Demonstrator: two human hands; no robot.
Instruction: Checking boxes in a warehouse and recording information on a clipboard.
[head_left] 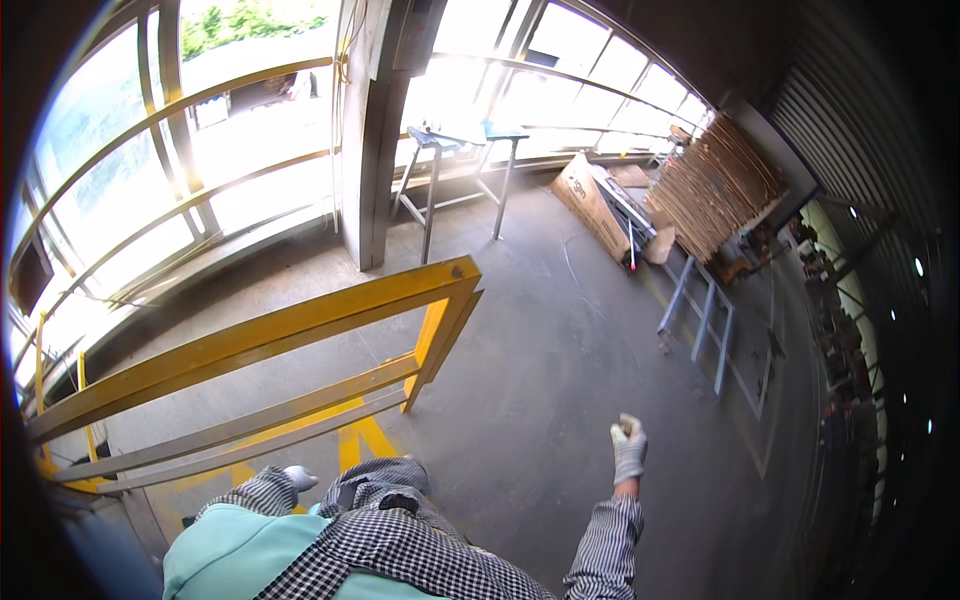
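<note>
Gingham cloth [400, 545] is lying nearest. Right gloved hand [629, 447] is hanging half-curled, seemingly empty; left gloved hand [300, 479], grip unclear, is hanging near the yellow steel railing [260, 330] at left. Turning carelessly would be risking the left sleeve [262, 490] snagging on its end.

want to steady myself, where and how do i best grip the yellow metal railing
Likely the railing's long top bar, from the near side with the white-gloved left hand: it runs uppermost, nothing covers it, and the gap below seems to leave room for fingers.
</note>
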